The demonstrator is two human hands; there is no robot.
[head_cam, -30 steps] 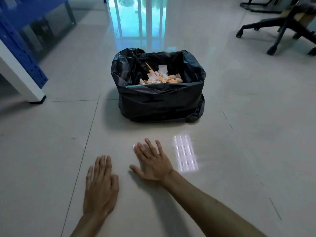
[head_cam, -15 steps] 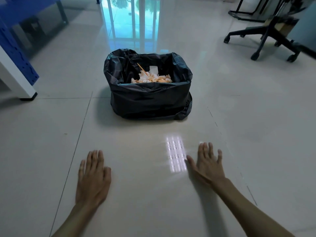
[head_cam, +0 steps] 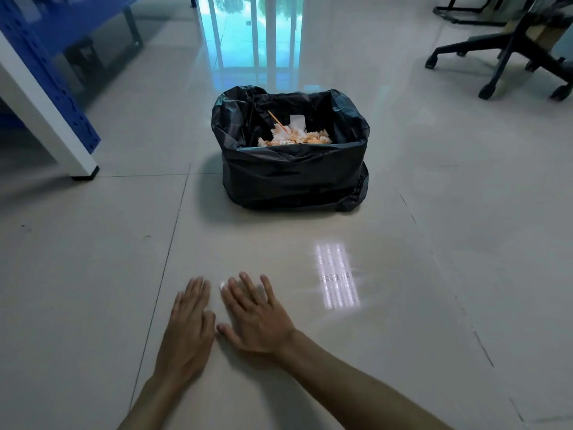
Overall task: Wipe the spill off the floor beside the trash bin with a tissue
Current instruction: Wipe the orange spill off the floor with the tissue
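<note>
The right hand (head_cam: 255,321) lies flat, fingers spread, pressing a tissue (head_cam: 222,285) to the floor (head_cam: 93,274); only a white sliver shows past the fingertips. The left hand (head_cam: 189,327) rests open and empty just beside it. The bin (head_cam: 294,175) stands well ahead. No spill is visible. The thin tissue could bunch or slip from under the palm, smearing any wet film.

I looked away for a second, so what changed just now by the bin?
The right hand, flat on a tissue, swept back left across the floor to beside the left hand. The left hand stayed planted; the trash bin stayed put.
</note>
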